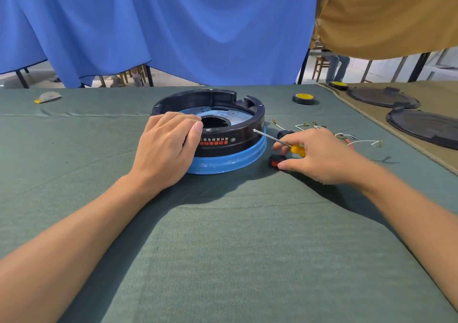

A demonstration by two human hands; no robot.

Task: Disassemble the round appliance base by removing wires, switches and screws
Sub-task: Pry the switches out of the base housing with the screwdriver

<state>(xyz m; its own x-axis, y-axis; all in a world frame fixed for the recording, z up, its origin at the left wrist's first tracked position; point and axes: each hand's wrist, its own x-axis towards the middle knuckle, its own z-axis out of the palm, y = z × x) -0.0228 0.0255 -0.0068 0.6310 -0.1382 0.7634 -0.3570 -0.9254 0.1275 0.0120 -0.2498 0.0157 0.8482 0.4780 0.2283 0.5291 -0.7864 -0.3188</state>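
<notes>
The round appliance base (230, 140), a black ring on a blue rim, sits in the middle of the green-covered table (223, 248). The left hand (166, 146) lies on its near-left edge with the fingers (188, 124) curled over the rim. The right hand (319, 156) has its fingers clamped on the yellow handle of a screwdriver (296, 149) whose tip points at the base's right wall, with two loose switches (274, 161) just beside that hand, freed wires (347, 139) behind it, and a tape roll (304, 98) farther back.
</notes>
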